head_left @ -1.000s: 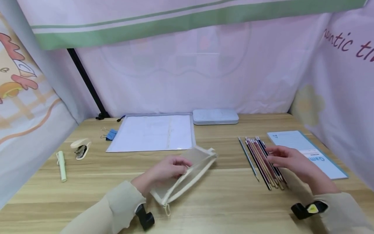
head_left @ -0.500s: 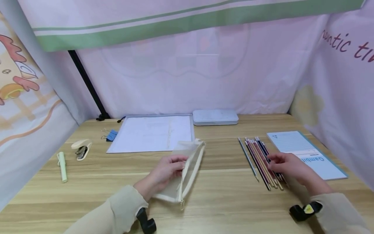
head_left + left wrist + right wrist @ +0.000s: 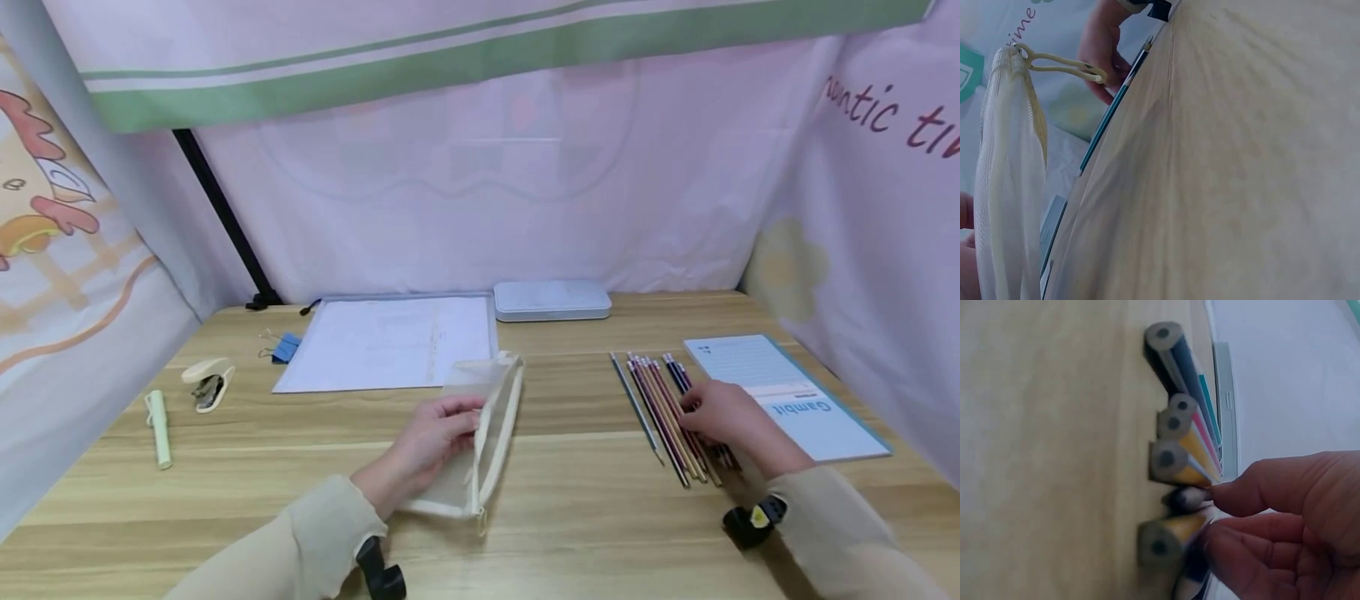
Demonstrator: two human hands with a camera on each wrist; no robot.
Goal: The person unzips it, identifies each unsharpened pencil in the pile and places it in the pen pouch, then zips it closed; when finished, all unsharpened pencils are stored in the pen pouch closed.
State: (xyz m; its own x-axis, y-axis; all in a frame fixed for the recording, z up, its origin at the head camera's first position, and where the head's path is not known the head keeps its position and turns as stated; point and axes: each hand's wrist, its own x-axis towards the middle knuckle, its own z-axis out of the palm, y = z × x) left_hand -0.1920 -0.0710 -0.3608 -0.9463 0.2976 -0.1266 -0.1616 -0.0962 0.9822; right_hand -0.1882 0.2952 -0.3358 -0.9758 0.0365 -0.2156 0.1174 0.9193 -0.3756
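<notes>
A cream mesh zip pouch (image 3: 487, 417) lies on the wooden table (image 3: 570, 517), and my left hand (image 3: 467, 418) grips its left edge near the middle. In the left wrist view the pouch (image 3: 1007, 187) hangs at the left, its zip pull (image 3: 1060, 62) pointing right. A row of several pencils (image 3: 660, 400) lies to the right. My right hand (image 3: 693, 417) sits on their right side with curled fingers. In the right wrist view its fingertips (image 3: 1229, 497) pinch at the pencils (image 3: 1175, 431) near their ends.
At the back lie a clear folder with paper (image 3: 390, 342) and a grey tin case (image 3: 552, 300). A blue notebook (image 3: 795, 400) lies right of the pencils. At the left are a stapler (image 3: 206, 379), a green pen (image 3: 159, 429) and a blue binder clip (image 3: 285, 346). Curtains enclose the table.
My left hand has turned the pouch from slanting right to pointing nearly straight away. My right hand went from flat over the pencils to curled on them.
</notes>
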